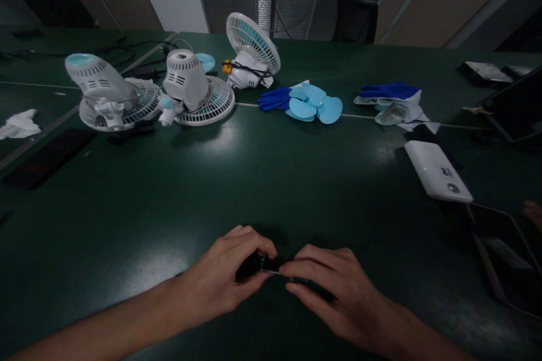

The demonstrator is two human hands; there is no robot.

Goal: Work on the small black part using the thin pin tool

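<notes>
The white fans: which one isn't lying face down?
The rightmost fan, with its grille raised; the left fan and the middle fan lie grille-down on the table.

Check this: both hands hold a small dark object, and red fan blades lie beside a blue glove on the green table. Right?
Wrong colour: the head view shows light blue fan blades, not red. They lie beside the blue glove on the green table, and left hand and right hand hold the small dark object.

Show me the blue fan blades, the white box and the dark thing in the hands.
blue fan blades [313, 104]: head view, middle of the blades.
white box [437, 170]: head view, middle of its top.
dark thing [249, 266]: head view, its left end.
</notes>
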